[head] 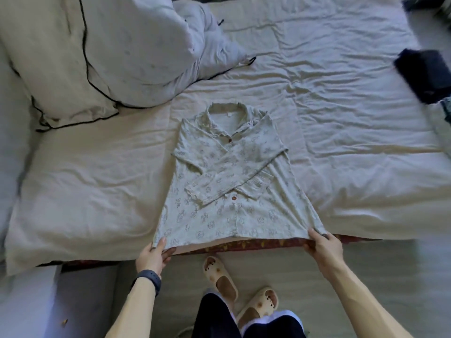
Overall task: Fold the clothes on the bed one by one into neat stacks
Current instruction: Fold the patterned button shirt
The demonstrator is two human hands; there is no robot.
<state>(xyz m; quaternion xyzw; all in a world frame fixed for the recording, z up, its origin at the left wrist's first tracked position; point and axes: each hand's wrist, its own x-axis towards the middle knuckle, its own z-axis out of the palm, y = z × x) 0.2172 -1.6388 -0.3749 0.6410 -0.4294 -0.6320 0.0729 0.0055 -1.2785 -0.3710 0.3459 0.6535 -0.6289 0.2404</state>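
A pale green patterned pyjama shirt [229, 181] lies flat on the bed [341, 118], collar away from me, both sleeves crossed over its front. Its hem hangs at the bed's near edge. My left hand [156, 252] pinches the hem's left corner, thumb on top. My right hand [322, 247] pinches the hem's right corner in the same way. The hem is pulled taut between the two hands.
A heap of white duvet and pillows with black piping [97, 57] fills the far left of the bed. Dark folded clothes [424, 74] sit at the right edge. My feet in cream slippers [219, 276] stand on the floor just below the bed's edge.
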